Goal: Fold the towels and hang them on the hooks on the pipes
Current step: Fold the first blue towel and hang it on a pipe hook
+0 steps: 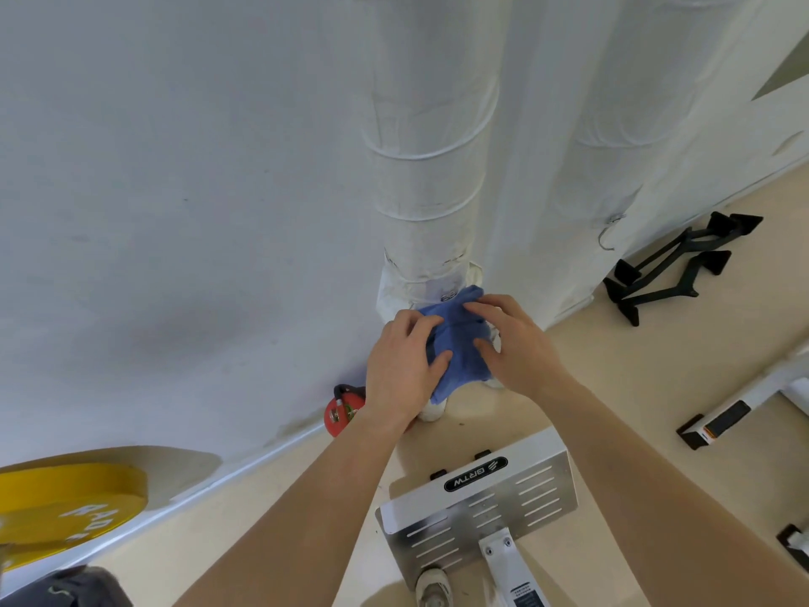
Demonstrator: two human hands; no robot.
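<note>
A blue towel, folded and bunched, hangs against the left white wrapped pipe, its top edge close to a small metal hook. My left hand grips the towel's left side. My right hand presses on its right side with fingers spread over the cloth. A second white pipe stands to the right, with an empty metal hook hanging from it.
A red fire extinguisher stands by the wall at the left pipe's base. A yellow weight plate is at the lower left. A metal footplate of a white machine lies below my arms. Black handles lie on the floor at right.
</note>
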